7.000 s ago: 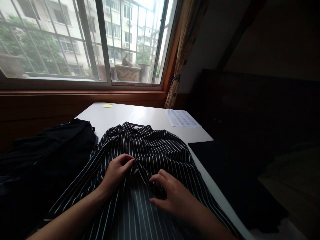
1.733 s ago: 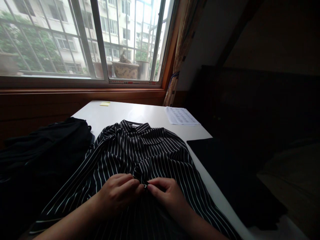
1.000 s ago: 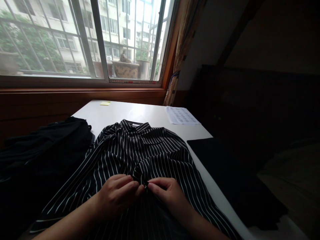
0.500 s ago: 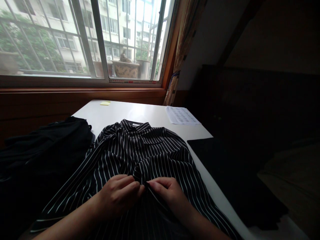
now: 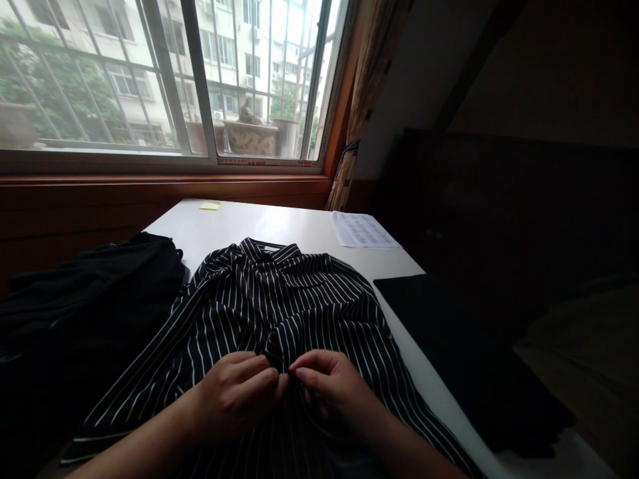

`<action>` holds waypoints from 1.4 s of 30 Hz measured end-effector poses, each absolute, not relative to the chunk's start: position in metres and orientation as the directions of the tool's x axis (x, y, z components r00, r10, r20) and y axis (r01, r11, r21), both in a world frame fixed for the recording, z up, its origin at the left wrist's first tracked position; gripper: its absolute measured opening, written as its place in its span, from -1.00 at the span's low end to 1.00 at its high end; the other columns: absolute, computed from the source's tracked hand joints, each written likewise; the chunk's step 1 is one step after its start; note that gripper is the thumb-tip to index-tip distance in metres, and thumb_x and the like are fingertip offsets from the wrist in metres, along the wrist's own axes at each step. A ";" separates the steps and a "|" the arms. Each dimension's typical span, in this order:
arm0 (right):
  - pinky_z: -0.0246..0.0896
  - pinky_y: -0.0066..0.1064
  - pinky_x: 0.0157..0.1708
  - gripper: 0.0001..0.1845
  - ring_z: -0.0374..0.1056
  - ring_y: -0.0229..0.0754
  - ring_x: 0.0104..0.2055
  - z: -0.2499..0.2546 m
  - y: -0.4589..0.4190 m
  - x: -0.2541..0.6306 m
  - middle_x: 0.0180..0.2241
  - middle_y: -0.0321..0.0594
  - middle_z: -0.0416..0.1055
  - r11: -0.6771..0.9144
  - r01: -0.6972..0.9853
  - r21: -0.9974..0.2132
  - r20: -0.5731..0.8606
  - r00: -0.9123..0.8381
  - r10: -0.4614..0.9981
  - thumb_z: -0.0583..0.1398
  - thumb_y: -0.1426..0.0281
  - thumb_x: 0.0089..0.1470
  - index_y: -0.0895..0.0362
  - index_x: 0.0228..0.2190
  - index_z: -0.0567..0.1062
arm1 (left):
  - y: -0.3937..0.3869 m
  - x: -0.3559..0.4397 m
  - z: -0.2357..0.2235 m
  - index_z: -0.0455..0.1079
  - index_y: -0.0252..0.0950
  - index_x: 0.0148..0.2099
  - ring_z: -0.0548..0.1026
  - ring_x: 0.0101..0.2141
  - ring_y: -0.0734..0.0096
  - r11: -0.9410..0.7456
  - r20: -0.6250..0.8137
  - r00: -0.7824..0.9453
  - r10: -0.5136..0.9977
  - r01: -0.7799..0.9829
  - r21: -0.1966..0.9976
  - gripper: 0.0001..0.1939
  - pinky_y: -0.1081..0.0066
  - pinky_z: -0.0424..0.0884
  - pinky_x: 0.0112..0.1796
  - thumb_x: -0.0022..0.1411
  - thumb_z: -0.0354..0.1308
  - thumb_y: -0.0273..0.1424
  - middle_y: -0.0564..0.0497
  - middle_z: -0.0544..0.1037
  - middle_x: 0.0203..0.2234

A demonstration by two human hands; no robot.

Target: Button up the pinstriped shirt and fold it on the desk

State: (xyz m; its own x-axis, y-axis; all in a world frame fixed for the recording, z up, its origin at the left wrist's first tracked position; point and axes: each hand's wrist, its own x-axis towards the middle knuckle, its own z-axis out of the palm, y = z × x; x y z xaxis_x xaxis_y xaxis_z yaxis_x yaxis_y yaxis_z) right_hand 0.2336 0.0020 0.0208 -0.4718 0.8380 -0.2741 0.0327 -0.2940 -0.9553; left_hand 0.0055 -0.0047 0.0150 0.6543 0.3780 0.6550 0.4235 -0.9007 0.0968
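Striped shirt (image 5: 319,326) lies on the white table (image 5: 279,223), your left hand (image 5: 242,392) and right hand (image 5: 334,382) each pinching its front.

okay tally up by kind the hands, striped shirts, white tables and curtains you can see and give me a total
Left hand and right hand: 2
Striped shirt: 1
White table: 1
Curtain: 1
Total: 5

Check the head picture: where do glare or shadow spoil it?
Head view: daylight washes out the window, and glare whitens the table behind the shirt. Head view: shadow hides much of the picture's right and dims the shirt below the left hand and right hand.
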 end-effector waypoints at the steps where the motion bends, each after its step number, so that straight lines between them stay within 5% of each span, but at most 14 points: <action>1: 0.05 -0.62 -0.69 -0.65 0.22 -0.42 -0.66 0.022 0.002 0.234 -0.58 -0.36 0.42 -0.290 0.038 -0.956 -0.273 -0.472 0.838 0.32 0.18 0.05 0.21 -0.24 0.60 | -0.005 0.005 0.015 0.31 -0.33 -0.21 0.26 -0.55 0.52 -0.902 0.654 0.657 0.376 0.421 0.095 -0.91 0.38 0.16 -0.50 0.37 0.06 -0.59 0.12 0.39 -0.54; 8: 0.10 -0.63 -0.66 -0.63 0.31 -0.39 -0.59 0.017 0.004 0.234 -0.54 -0.34 0.45 -0.320 0.001 -0.947 -0.276 -0.507 0.817 0.42 0.21 -0.05 0.20 -0.25 0.59 | -0.005 0.006 0.020 0.33 -0.35 -0.21 0.28 -0.55 0.49 -0.907 0.656 0.657 0.372 0.409 0.105 -0.92 0.37 0.16 -0.51 0.36 0.09 -0.59 0.12 0.38 -0.56; 14: 0.12 -0.63 -0.64 -0.64 0.36 -0.37 -0.55 0.012 0.005 0.234 -0.50 -0.34 0.45 -0.303 -0.014 -0.953 -0.253 -0.515 0.819 0.43 0.22 -0.05 0.17 -0.25 0.60 | -0.005 0.002 0.029 0.39 -0.41 0.00 0.43 -0.43 0.36 -0.911 0.633 0.730 0.258 0.401 -0.091 -0.81 0.32 0.31 -0.44 0.41 0.03 -0.52 -0.03 0.54 -0.38; 17: 0.11 -0.63 -0.64 -0.64 0.35 -0.37 -0.55 0.013 0.005 0.234 -0.49 -0.33 0.46 -0.289 -0.011 -0.957 -0.243 -0.514 0.823 0.43 0.22 -0.05 0.18 -0.25 0.60 | -0.004 0.001 0.026 0.36 -0.43 0.09 0.44 -0.42 0.35 -0.910 0.627 0.731 0.269 0.407 -0.084 -0.75 0.32 0.34 -0.43 0.40 0.05 -0.52 -0.03 0.56 -0.36; 25: 0.09 -0.64 -0.63 -0.63 0.33 -0.39 -0.56 0.015 0.004 0.235 -0.52 -0.34 0.44 -0.296 -0.015 -0.955 -0.246 -0.518 0.820 0.43 0.23 -0.04 0.18 -0.23 0.60 | -0.004 0.004 0.021 0.39 -0.38 -0.12 0.39 -0.50 0.47 -0.912 0.642 0.680 0.355 0.403 0.078 -0.92 0.36 0.29 -0.49 0.37 0.10 -0.57 0.06 0.51 -0.47; 32: 0.05 -0.58 -0.63 -0.69 0.21 -0.41 -0.63 0.018 0.001 0.234 -0.59 -0.36 0.40 -0.229 0.014 -0.973 -0.210 -0.454 0.866 0.30 0.18 0.11 0.18 -0.26 0.58 | -0.005 0.004 0.033 0.43 -0.40 -0.10 0.43 -0.50 0.46 -0.910 0.691 0.679 0.249 0.409 -0.073 -0.85 0.38 0.38 -0.48 0.40 0.03 -0.57 0.03 0.54 -0.46; 38: 0.25 -0.46 -0.33 -0.91 0.37 -0.28 -0.34 0.025 -0.005 0.234 -0.39 -0.29 0.47 0.218 0.227 -0.949 0.116 -0.390 0.914 0.32 0.34 0.11 0.10 -0.34 0.60 | -0.005 0.008 0.040 0.44 -0.36 -0.14 0.42 -0.53 0.48 -0.898 0.710 0.659 0.247 0.431 -0.087 -0.83 0.42 0.41 -0.49 0.40 0.01 -0.58 0.06 0.51 -0.51; 42: 0.24 -0.48 -0.39 -0.96 0.34 -0.30 -0.39 0.024 -0.005 0.233 -0.40 -0.30 0.44 0.433 0.296 -0.851 0.306 -0.389 0.869 0.32 0.45 0.08 0.10 -0.34 0.59 | -0.005 0.008 0.040 0.43 -0.32 -0.14 0.41 -0.53 0.51 -0.899 0.711 0.658 0.246 0.429 -0.086 -0.82 0.47 0.42 -0.49 0.41 0.01 -0.57 0.08 0.48 -0.53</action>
State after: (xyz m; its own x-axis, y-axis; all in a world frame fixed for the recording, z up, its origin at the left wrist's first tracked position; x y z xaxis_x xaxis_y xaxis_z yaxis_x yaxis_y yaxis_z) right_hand 0.2333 -0.0051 0.0243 -0.3894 0.8686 0.3064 0.2961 0.4330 -0.8514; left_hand 0.0085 -0.0053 0.0403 0.6585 0.2456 0.7114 0.4285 -0.8994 -0.0862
